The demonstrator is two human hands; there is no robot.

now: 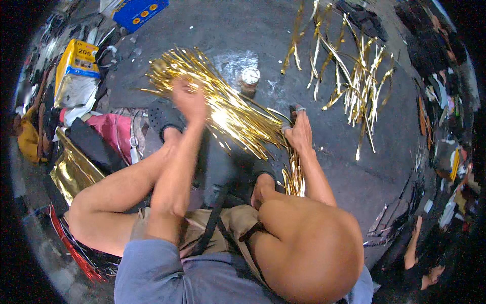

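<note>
A thick bundle of shiny gold foil strips stretches slantwise across the middle, over the dark floor in front of me. Its right end is gripped by my right hand, with the fingers closed round it. A shorter tail of gold strips hangs below that hand, beside my shoe. Something light-coloured is wrapped round a finger there. Over the far left part of the bundle is my left hand; motion smears its fingers, so their grip is unclear.
Loose gold strips lie scattered at the far right. A small stump-like object with a pale top stands just beyond the bundle. To the left are a yellow box, a pink bag and a gold foil sheet. Red strips lie beside my left knee.
</note>
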